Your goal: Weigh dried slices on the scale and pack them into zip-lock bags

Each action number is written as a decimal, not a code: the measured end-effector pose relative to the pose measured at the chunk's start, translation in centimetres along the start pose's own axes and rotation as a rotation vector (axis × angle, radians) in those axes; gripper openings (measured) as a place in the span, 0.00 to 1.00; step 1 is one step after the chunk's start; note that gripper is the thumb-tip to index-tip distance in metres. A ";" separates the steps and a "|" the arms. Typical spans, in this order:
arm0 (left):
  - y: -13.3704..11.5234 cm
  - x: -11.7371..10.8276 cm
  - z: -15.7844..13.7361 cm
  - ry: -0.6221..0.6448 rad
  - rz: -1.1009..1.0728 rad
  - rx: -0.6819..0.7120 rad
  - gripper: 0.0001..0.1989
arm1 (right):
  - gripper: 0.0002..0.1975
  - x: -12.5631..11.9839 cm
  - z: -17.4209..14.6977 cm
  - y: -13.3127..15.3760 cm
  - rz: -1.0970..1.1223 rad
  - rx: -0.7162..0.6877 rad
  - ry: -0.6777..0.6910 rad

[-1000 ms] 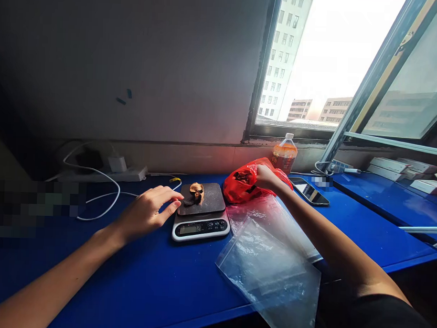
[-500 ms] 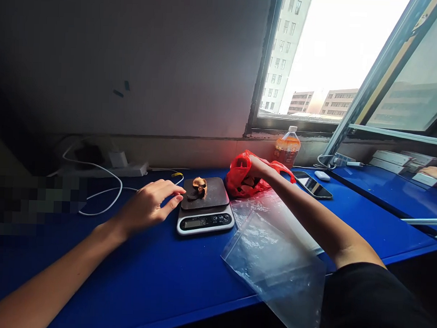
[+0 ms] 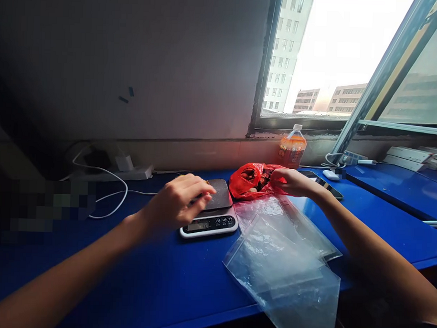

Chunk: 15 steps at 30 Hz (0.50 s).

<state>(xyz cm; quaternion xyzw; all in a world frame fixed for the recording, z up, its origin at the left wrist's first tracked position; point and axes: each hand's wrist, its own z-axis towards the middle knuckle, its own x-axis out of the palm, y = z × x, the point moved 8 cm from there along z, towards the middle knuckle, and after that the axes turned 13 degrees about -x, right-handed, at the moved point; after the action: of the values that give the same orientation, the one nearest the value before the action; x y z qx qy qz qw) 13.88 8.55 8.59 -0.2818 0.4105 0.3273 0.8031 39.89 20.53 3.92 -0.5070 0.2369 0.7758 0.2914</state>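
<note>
My left hand (image 3: pixel 185 198) is over the left part of the digital kitchen scale (image 3: pixel 222 195), its fingers curled together. It covers the place of the dried brown curled pieces, so whether it grips them is hidden. The scale's display (image 3: pixel 198 225) seems to read 12. My right hand (image 3: pixel 291 182) is closed on the right edge of a red plastic bag (image 3: pixel 241 186), which lies open with dark dried pieces (image 3: pixel 264 177) inside. Clear plastic bags (image 3: pixel 283 266) lie in front of it, partly over the table edge.
Behind the red bag stands a bottle of orange-brown drink (image 3: pixel 292 147). A phone (image 3: pixel 332 189) and a white earbud case (image 3: pixel 331 175) lie to the right. A power strip (image 3: pixel 139 172) with a white cable (image 3: pixel 126 192) is at the left, on the blue table (image 3: pixel 157 281).
My left hand has moved right, over the scale, and now hides the dried pieces. My right hand has come out of the red bag to its right edge. The bag's mouth shows more.
</note>
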 end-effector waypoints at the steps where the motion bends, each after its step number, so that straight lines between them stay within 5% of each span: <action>1: -2.3 0.8 0.8 0.038 -0.013 0.116 0.12 | 0.06 0.2 -0.2 0.0 0.025 -0.017 0.012; 5: -10.1 6.1 5.2 0.169 0.030 0.370 0.12 | 0.07 0.2 -0.5 -1.2 -0.084 0.106 -0.014; 7: -11.5 9.2 8.5 0.240 0.088 0.310 0.13 | 0.06 0.1 -0.6 -1.8 -0.168 0.190 -0.025; 11: -9.7 13.8 15.5 0.379 0.196 0.051 0.13 | 0.11 -0.1 -1.2 -2.1 -0.302 0.289 -0.026; 15: -5.7 15.4 19.9 0.429 0.317 -0.175 0.17 | 0.12 0.0 -1.6 -2.1 -0.357 0.340 0.048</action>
<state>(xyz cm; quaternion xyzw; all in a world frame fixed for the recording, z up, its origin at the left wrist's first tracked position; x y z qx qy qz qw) 34.51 23.88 6.69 -0.3450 0.5802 0.4159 0.6094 42.40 20.92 3.18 -0.5028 0.2774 0.6488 0.4993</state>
